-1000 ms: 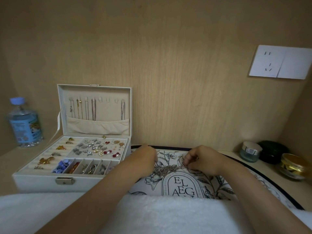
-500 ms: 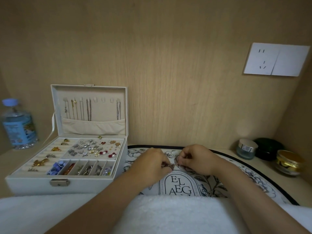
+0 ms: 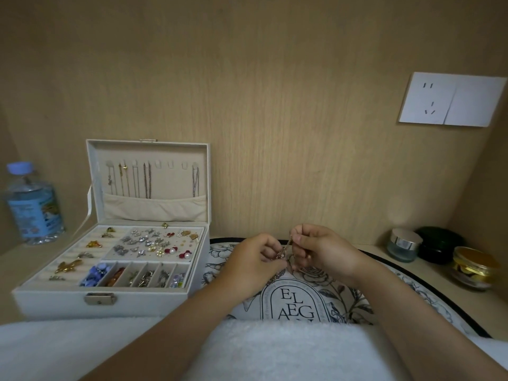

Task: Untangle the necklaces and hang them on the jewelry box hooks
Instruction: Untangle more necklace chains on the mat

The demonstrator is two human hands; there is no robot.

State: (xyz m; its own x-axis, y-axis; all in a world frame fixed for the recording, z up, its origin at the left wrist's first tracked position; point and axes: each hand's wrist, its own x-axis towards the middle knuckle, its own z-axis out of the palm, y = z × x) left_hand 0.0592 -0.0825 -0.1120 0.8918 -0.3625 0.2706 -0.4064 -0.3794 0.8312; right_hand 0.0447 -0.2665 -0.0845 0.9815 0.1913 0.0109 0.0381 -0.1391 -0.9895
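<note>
Pale wood makes up the desk and the wall behind it. Nearest, a white fluffy cloth covers the front edge, with both forearms reaching over it. Beyond it lies a floral printed mat. Above the mat, the left hand and the right hand sit close together, each with curled fingers pinching the tangled necklaces; the knot is lifted between them and one end trails toward the mat. To the left stands the open jewelry box, its tray full of small pieces. Several chains hang from hooks in the upright lid. At far right three small jars cluster together. A water bottle stands far left, and a wall socket is mounted upper right.
</note>
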